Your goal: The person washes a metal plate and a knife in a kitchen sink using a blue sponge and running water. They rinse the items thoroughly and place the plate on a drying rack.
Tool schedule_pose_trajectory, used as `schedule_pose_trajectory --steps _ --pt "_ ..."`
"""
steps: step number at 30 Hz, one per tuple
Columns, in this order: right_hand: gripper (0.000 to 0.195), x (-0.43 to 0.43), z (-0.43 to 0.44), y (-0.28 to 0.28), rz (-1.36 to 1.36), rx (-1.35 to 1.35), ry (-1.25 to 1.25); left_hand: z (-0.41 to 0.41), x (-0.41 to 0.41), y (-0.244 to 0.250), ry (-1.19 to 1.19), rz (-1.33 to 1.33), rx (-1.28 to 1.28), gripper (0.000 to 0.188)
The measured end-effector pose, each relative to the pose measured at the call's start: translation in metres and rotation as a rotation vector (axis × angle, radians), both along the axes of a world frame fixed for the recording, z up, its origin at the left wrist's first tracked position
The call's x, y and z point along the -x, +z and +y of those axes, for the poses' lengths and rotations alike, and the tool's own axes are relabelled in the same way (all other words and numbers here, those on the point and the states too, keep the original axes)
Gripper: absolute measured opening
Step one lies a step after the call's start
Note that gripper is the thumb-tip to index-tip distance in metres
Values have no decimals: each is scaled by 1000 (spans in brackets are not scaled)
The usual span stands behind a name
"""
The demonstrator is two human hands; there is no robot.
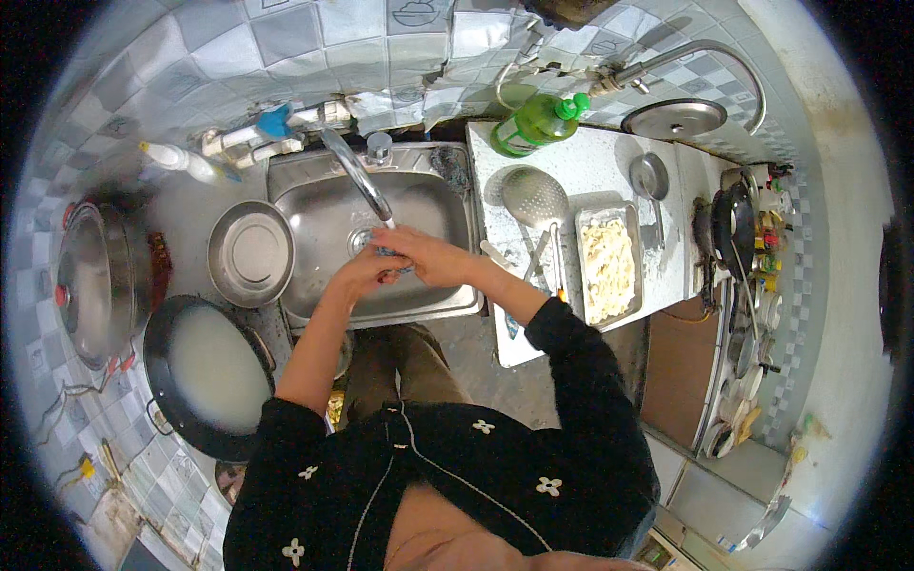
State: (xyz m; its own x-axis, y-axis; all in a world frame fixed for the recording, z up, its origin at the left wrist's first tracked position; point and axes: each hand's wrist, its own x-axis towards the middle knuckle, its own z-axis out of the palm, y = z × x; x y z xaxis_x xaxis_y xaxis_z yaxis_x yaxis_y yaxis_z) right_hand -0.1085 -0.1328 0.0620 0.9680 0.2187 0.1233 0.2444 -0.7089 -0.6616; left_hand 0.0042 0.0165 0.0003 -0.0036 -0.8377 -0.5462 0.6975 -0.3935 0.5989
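Note:
Both hands meet over the stainless steel sink [428,193], just below the spout of the chrome faucet [359,177]. My left hand [371,270] has its fingers curled, touching the other hand. Across it lies my right hand [421,253], its fingers reaching towards the faucet's mouth. A small blue patterned thing [393,258] shows between the hands; what it is and which hand holds it cannot be told. Behind the fingers, the drain [360,241] is partly hidden.
Left of the sink are a round metal pan [251,254], a wok with cloudy liquid [218,367] and a lidded pot [96,285]. To the right, a skimmer [535,196], a tray of pale food strips [608,268], a green bottle [532,127] and a ladle [649,177] are on the white counter.

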Motion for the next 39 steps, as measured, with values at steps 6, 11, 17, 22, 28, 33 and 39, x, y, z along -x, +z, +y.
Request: schedule_pose_trajectory --steps 6,11,17,22,28,33,39 --pt "49 -27 -12 -3 24 294 90 -27 -14 41 -386 -313 -180 14" --pt "24 -56 -4 -9 160 296 -74 -32 -35 12 -130 -520 111 19" --pt "23 -62 6 -45 147 414 -253 -32 -46 1 -428 -1604 -38 19" --pt "24 -69 3 -59 296 -25 -325 -33 -47 33 -569 -1896 16 14" --pt "30 -57 -7 -64 884 -488 -253 -1 -27 18 -185 -1824 75 19" --pt "59 -49 -75 -81 206 596 -866 45 1 -20 158 -1387 -363 29" --pt "45 -15 -90 -150 545 658 -759 60 25 -14 535 -740 -485 36"
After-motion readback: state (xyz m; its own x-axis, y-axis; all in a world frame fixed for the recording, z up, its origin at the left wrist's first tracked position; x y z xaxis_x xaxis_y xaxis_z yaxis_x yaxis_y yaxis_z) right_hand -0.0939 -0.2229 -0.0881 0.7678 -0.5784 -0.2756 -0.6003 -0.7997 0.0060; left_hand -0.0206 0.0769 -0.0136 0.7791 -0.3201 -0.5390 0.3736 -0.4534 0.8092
